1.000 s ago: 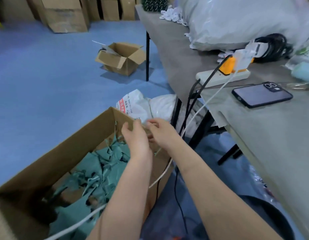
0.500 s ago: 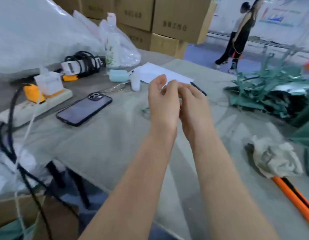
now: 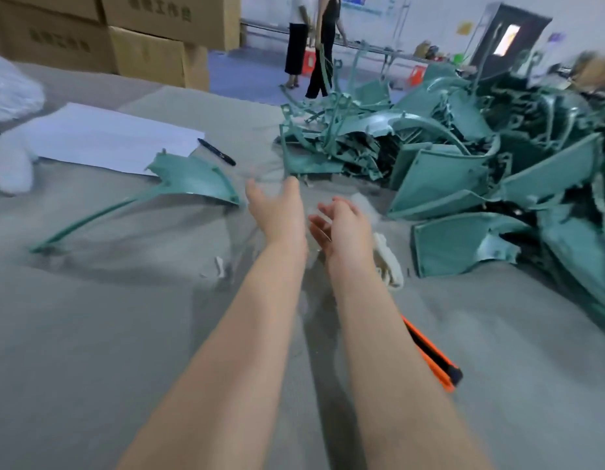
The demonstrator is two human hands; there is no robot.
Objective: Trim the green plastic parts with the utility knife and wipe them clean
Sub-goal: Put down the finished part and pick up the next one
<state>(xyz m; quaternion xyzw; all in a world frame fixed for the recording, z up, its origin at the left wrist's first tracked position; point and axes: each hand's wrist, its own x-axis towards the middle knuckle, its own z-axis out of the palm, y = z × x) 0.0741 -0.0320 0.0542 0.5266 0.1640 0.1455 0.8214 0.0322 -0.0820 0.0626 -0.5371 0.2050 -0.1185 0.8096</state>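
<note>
The left hand [image 3: 280, 212] and right hand [image 3: 345, 225] hover over the grey tabletop [image 3: 125, 317], fingers loose, holding nothing. Green plastic parts [image 3: 464, 157] heap at right; the utility knife [image 3: 433, 357] lies by the right forearm; cardboard boxes [image 3: 141, 35] stand behind.

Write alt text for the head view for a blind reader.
The left hand and right hand reach forward, open, over a grey table. An orange utility knife and a white cloth lie by the right forearm; one green plastic part lies left, a pile of parts right.
</note>
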